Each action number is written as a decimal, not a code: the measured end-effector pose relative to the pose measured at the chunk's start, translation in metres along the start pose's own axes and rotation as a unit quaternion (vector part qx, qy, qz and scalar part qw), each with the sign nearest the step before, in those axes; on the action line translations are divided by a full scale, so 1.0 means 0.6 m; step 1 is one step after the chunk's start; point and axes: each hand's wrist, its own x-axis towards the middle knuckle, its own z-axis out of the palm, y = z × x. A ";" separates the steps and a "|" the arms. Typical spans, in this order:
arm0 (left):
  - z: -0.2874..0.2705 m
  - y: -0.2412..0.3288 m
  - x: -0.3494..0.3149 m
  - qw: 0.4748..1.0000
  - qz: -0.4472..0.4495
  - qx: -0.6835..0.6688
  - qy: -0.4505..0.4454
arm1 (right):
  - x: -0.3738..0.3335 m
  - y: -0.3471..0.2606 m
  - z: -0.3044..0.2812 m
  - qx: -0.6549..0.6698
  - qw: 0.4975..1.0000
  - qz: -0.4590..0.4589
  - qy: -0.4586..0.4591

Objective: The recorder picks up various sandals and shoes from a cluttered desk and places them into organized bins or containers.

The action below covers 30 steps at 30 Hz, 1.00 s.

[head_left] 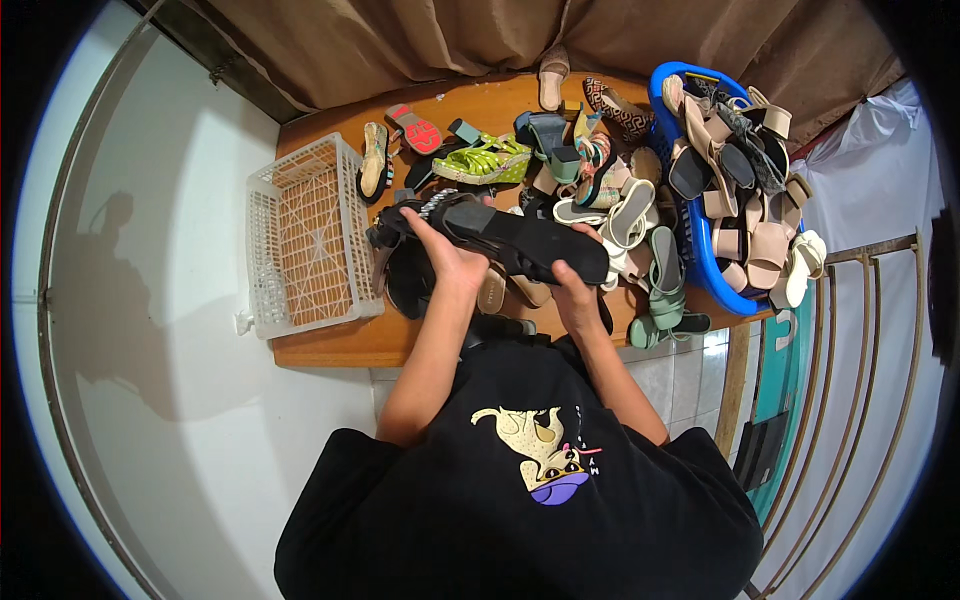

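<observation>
A long black sandal [535, 240] with a pale, beaded-looking strap end lies across both hands above the table. My left hand [448, 258] is closed around its left part, thumb along the near side. At the other end, my right hand [575, 293] grips the sole near its rounded tip, with most of its fingers hidden beneath. Just beyond the sandal lies a green strappy sandal [483, 160]. White strappy sandals [628, 215] lie to the right of my hands, and a sage-green slipper [665, 280] sits nearer the table's front edge. Dark footwear under my wrists is partly covered.
On the left of the wooden table [320, 350] stands a white plastic crate [262, 250] with a lattice bottom. A blue basket [715, 270] heaped with sandals stands at the right. Behind hangs a brown curtain [400, 50]; metal rails [865, 370] rise at the right.
</observation>
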 end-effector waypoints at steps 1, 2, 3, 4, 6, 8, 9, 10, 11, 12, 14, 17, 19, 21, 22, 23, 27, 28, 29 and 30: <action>0.000 -0.008 -0.006 1.000 -0.003 0.028 -0.010 | 0.000 0.003 0.005 0.001 1.000 0.001 0.000; -0.001 -0.013 -0.012 0.998 -0.024 0.058 -0.019 | 0.001 0.006 0.009 -0.032 0.999 -0.013 -0.001; 0.001 -0.020 -0.021 0.998 -0.023 0.058 -0.018 | 0.001 0.005 0.019 -0.065 0.998 -0.026 -0.003; 0.004 -0.027 -0.030 0.994 -0.042 0.097 -0.011 | -0.002 -0.001 0.028 -0.109 0.993 -0.038 0.000; -0.001 -0.028 -0.035 0.985 -0.113 0.129 -0.018 | 0.001 -0.017 0.036 -0.113 0.993 -0.037 -0.008; -0.010 -0.032 -0.028 0.984 -0.114 0.135 -0.025 | 0.012 -0.019 0.036 -0.117 0.992 -0.037 -0.015; -0.012 -0.033 -0.027 0.982 -0.116 0.143 -0.031 | 0.018 -0.016 0.035 -0.150 0.986 -0.065 -0.028; -0.015 -0.033 -0.026 0.982 -0.116 0.143 -0.031 | 0.021 -0.015 0.034 -0.182 0.978 -0.093 -0.041; -0.017 -0.032 -0.025 0.981 -0.120 0.143 -0.049 | 0.020 -0.017 0.031 -0.182 0.978 -0.094 -0.040; -0.019 -0.029 -0.023 0.980 -0.124 0.142 -0.067 | 0.020 -0.025 0.034 -0.146 0.989 -0.007 -0.037; -0.025 -0.022 -0.020 0.977 -0.123 0.144 -0.094 | 0.017 -0.040 0.044 -0.108 0.990 0.080 -0.033; -0.025 -0.017 -0.018 0.981 -0.102 0.118 -0.117 | 0.008 -0.059 0.059 -0.040 0.988 0.144 -0.046; -0.013 -0.010 -0.019 0.986 -0.086 0.091 -0.114 | 0.005 -0.055 0.051 0.111 0.978 0.099 -0.146; -0.003 0.003 -0.020 0.991 -0.030 0.016 -0.131 | 0.007 -0.054 0.036 0.187 0.955 0.125 -0.191; 0.000 0.008 -0.018 0.987 -0.003 0.023 -0.161 | 0.008 -0.050 0.033 0.145 0.967 0.139 -0.159; 0.000 0.012 -0.018 0.987 -0.004 0.024 -0.162 | 0.008 -0.048 0.031 0.102 0.975 0.154 -0.127; -0.005 0.040 -0.011 0.987 0.000 -0.075 -0.145 | 0.010 -0.056 0.040 0.074 0.977 0.187 -0.072; -0.022 0.047 0.006 0.987 0.012 -0.080 -0.140 | 0.009 -0.056 0.039 0.073 0.976 0.189 -0.076; -0.040 0.050 0.021 0.987 0.024 -0.085 -0.135 | 0.006 -0.056 0.039 0.057 0.976 0.194 -0.085; -0.039 0.046 0.021 0.986 0.024 -0.084 -0.143 | 0.004 -0.056 0.040 0.042 0.975 0.199 -0.090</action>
